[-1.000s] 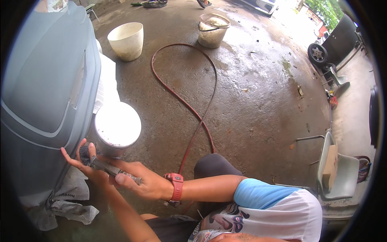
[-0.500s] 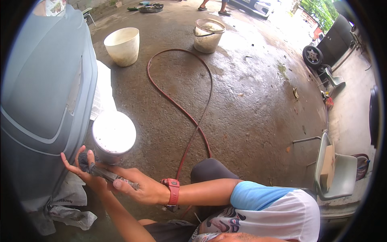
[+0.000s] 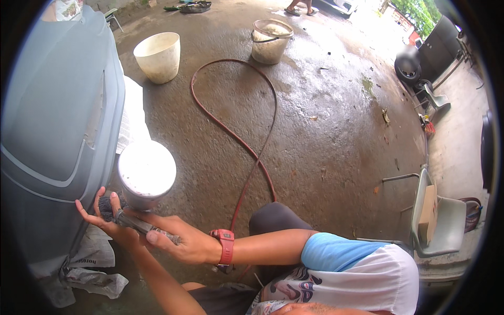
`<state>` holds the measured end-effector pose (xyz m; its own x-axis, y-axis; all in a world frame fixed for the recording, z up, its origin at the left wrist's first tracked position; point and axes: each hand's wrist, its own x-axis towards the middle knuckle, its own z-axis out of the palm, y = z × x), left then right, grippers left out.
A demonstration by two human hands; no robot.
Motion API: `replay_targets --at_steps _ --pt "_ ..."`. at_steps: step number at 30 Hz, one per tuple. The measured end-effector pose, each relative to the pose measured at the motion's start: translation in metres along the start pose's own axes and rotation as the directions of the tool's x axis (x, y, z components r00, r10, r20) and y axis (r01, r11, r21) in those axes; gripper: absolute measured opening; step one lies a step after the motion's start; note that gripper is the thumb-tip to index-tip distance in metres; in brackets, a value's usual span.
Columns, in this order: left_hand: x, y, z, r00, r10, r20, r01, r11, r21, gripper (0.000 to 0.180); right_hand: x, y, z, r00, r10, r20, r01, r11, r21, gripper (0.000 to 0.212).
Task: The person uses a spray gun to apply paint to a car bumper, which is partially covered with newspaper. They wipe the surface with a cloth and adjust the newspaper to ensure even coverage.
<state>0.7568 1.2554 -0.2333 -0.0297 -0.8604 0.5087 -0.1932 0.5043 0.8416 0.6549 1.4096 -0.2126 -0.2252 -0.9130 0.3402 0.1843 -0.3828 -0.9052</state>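
My right hand [image 3: 186, 242] is closed around the grey, stained handle of a brush-like tool [image 3: 142, 226]. Its dark, fuzzy head [image 3: 108, 207] points left, into my left hand [image 3: 116, 227]. That hand is turned up with its fingers stretched and spread; one finger stands in front of the dark head. I cannot tell how firmly it touches. Just beyond my hands stands a round can [image 3: 143, 202] with a glaring white top. Close to my left fingertips is a grey, curved car body panel [image 3: 52, 115], with newspaper [image 3: 94, 252] tucked along its lower edge.
A red hose [image 3: 231, 135] loops over the wet ground. Farther off are a whitish tub [image 3: 158, 59] and a bucket with a handle [image 3: 270, 44]. A chair holding a cardboard piece [image 3: 446, 226] stands at right, and wheels [image 3: 408, 68] lean farther back. Another person's feet [image 3: 301, 11] show at the top.
The head view has shifted slightly. Both hands and the tool keep nearly the same pose beside the can. The far person's feet have moved right.
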Motion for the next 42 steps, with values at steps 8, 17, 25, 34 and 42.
replay_targets --at_steps 8,17,25,34,42 --pt "0.002 0.003 0.001 0.995 -0.088 -0.037 0.088 0.996 -0.013 0.088 0.003 -0.011 -0.006 0.994 0.091 0.054 -0.094 0.994 0.053 0.062" --pt "0.002 -0.008 0.001 0.998 -0.048 -0.033 0.048 0.999 0.004 0.088 0.004 -0.015 -0.009 0.995 0.088 0.055 -0.092 0.994 0.065 0.062" --pt "-0.002 -0.002 0.004 0.992 -0.122 -0.044 0.123 0.992 0.029 0.088 0.005 -0.006 -0.005 1.000 -0.013 -0.026 0.014 0.999 0.041 0.065" --pt "0.000 -0.009 -0.001 0.998 -0.058 -0.018 0.059 0.996 0.074 0.090 0.006 -0.006 -0.003 0.999 -0.039 -0.033 0.039 0.999 0.021 0.064" --pt "-0.002 -0.012 -0.001 0.999 -0.040 -0.010 0.041 0.998 0.047 0.090 0.006 -0.014 -0.009 1.000 0.008 0.008 -0.009 1.000 0.018 0.067"
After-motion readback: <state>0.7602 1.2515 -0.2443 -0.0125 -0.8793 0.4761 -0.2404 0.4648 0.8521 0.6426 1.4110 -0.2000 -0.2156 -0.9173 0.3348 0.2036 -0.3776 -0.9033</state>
